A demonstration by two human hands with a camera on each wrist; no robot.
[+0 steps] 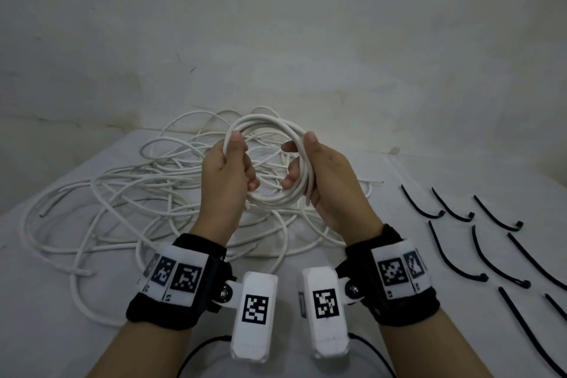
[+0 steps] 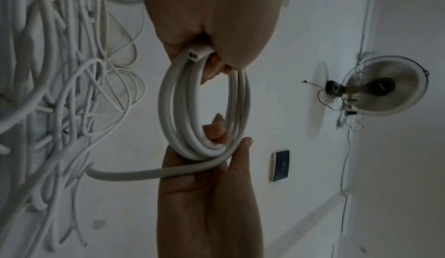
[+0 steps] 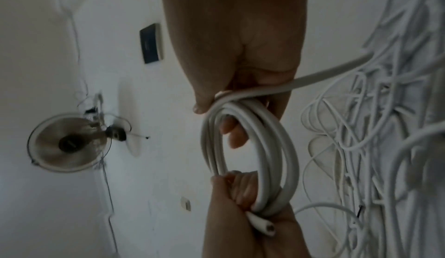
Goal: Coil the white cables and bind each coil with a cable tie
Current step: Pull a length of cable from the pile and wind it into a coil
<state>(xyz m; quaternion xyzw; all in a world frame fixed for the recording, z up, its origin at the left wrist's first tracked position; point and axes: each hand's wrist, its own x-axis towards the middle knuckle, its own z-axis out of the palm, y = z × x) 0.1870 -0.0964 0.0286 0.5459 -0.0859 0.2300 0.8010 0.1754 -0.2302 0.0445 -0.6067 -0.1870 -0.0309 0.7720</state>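
A coil of white cable is held upright above the table between both hands. My left hand grips its left side with thumb on top and fingers curled through the loop. My right hand grips the right side the same way. In the left wrist view the coil hangs from the left hand, a cut cable end poking out by the fingers. In the right wrist view the right hand clamps the coil, and a loose tail runs off toward the pile.
A tangled pile of loose white cables covers the white table behind and left of the hands. Several black cable ties lie in rows on the right. A wall stands close behind the table.
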